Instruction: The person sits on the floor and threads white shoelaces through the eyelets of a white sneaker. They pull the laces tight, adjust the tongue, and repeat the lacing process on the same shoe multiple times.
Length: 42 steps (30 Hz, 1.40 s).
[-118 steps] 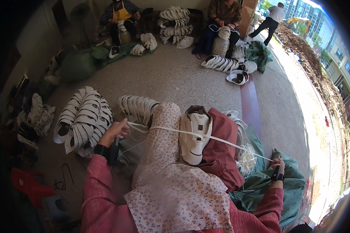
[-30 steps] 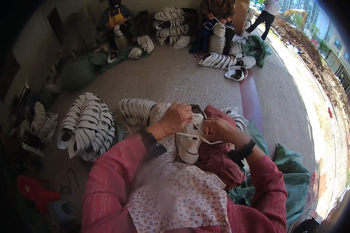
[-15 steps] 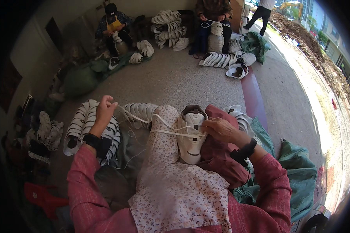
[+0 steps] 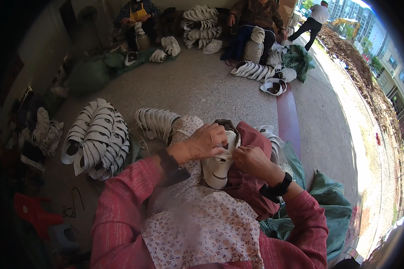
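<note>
A white shoe upper (image 4: pixel 216 170) with a dark lining rests across my right thigh, its toe toward me. Over its lace holes, my left hand (image 4: pixel 203 142) is closed in a pinch on the pale shoelace. Beside it, my right hand (image 4: pixel 253 161) also pinches the lace, at the upper's right edge. The two sets of fingertips almost meet, and they hide most of the lace and the holes. Dark red cloth (image 4: pixel 256 139) lies under and to the right of the upper. Patterned floral cloth (image 4: pixel 202 219) covers my lap.
Nested white uppers stand in a large stack (image 4: pixel 98 136) on the left and a smaller stack (image 4: pixel 156 123) by my knee. A red stool (image 4: pixel 36 213) is at lower left. Green sacks (image 4: pixel 330 206) lie at right. Two seated people and more uppers (image 4: pixel 202 27) are across the floor.
My left hand has come in from the far left to the upper, and the stretched lace no longer spans the gap. My right hand stays beside the upper. The view has shifted slightly.
</note>
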Motion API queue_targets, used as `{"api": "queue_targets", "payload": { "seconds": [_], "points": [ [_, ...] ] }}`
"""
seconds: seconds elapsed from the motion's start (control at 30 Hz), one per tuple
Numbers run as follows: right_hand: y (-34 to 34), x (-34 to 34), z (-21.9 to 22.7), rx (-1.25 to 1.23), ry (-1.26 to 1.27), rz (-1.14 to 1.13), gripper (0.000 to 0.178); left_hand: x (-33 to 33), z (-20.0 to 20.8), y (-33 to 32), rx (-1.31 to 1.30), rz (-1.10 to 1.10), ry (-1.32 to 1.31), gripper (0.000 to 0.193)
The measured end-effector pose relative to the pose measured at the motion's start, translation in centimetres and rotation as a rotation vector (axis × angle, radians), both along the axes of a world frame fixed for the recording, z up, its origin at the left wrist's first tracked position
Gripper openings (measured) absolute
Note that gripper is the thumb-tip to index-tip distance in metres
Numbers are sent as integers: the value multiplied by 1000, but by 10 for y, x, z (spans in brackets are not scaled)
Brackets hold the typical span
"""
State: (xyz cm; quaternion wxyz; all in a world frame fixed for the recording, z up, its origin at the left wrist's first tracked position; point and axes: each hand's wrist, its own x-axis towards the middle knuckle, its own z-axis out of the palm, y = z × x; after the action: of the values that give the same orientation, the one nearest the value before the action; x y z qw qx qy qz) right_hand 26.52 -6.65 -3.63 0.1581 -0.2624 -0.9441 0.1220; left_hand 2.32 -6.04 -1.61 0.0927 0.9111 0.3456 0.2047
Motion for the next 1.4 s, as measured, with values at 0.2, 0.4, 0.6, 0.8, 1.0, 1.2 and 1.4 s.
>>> {"api": "queue_targets", "payload": {
  "seconds": [0.2,0.4,0.6,0.8,1.0,1.2,1.4],
  "points": [
    [-12,-8,-6,374,-7,-63,13,6,-12,6,50,6,117,29],
    [2,4,21,133,157,63,29,8,-15,12,28,31,133,24],
    [18,0,8,-274,239,-8,30,23,-18,27,5,147,64,18],
    [12,-20,-5,-112,178,-187,22,1,17,-15,118,314,-269,22],
    [3,-22,-1,-542,428,-258,25,-53,3,-81,-1664,460,-803,40],
    [-4,-21,5,-451,355,-291,34,-61,-32,-69,-1628,279,-1588,33],
    [1,-34,-6,-181,198,-316,30,-127,2,-54,-1193,247,-1757,19]
  ]
}}
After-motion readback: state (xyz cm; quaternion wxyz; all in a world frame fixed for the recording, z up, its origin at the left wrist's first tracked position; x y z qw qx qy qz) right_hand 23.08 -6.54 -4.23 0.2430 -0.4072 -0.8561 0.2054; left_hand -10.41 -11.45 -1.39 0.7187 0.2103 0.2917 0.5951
